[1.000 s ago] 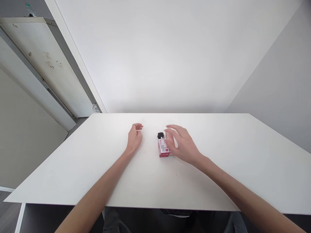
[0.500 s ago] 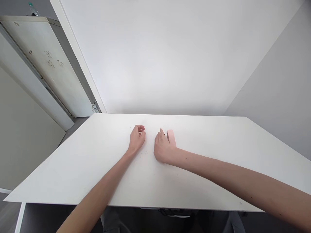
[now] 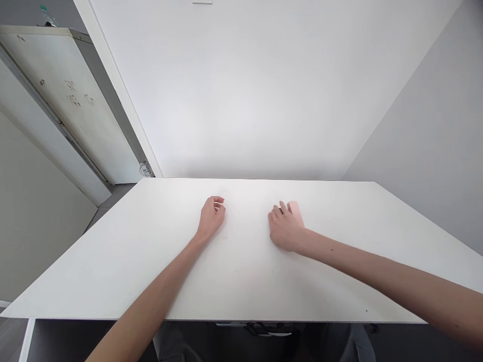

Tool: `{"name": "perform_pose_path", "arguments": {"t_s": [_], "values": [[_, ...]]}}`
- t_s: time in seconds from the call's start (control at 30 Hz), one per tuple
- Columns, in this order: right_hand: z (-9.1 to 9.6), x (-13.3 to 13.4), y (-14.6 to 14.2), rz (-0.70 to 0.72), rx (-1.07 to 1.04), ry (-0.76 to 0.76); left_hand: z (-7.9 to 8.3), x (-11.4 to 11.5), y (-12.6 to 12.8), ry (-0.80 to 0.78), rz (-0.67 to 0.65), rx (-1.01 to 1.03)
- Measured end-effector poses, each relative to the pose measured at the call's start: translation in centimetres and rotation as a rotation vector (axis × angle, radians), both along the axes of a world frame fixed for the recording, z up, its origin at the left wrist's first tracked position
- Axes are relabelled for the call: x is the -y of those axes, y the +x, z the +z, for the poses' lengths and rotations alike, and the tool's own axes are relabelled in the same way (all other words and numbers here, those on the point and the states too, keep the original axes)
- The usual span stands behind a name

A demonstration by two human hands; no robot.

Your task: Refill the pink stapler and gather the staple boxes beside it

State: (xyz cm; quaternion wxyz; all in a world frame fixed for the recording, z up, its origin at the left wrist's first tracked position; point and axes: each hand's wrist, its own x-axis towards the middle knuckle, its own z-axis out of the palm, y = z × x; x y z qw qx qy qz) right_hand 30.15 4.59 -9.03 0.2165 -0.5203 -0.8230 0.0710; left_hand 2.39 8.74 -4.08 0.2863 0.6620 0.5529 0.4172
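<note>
My right hand (image 3: 285, 230) rests on the white table (image 3: 339, 261), fingers wrapped round a small pink box (image 3: 295, 211) that sticks out beyond the fingers. Most of the box is hidden behind the hand. My left hand (image 3: 212, 216) lies on the table to the left, about a hand's width away, fingers loosely curled with nothing visible in them.
A plain white wall stands behind the table, with a grey wall on the right. A white cabinet (image 3: 71, 100) and a door frame stand at the far left, beyond the table's left edge.
My right hand closed round the red and white box with the black item on it, then slid it to the right across the table. The left hand stayed put.
</note>
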Motion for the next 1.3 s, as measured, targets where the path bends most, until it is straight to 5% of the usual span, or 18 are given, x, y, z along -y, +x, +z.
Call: {"name": "perform_pose_path", "arguments": {"t_s": [0.3,0.5,0.6,0.77,0.97,1.3], "values": [[0.3,2.4,13.3,-0.167,0.562,-0.098,-1.1,-1.0,-0.5,0.014,-0.004,-0.047],[-0.3,3.4,17.9,-0.136,0.552,-0.057,-1.6,-1.5,-1.0,0.032,-0.016,-0.072],[0.2,4.3,16.1,-0.113,0.522,0.006,-1.6,-1.4,-1.0,0.043,-0.028,-0.079],[1.2,5.2,8.7,-0.033,0.434,-0.05,-1.2,-0.9,-0.7,0.073,-0.066,-0.111],[1.5,2.6,1.4,-0.074,0.175,-0.128,-0.8,-0.4,-0.5,0.072,-0.107,-0.183],[1.0,-2.7,0.6,-0.116,0.043,-0.153,-1.9,-0.4,-0.1,0.223,-0.241,-0.456]]}}
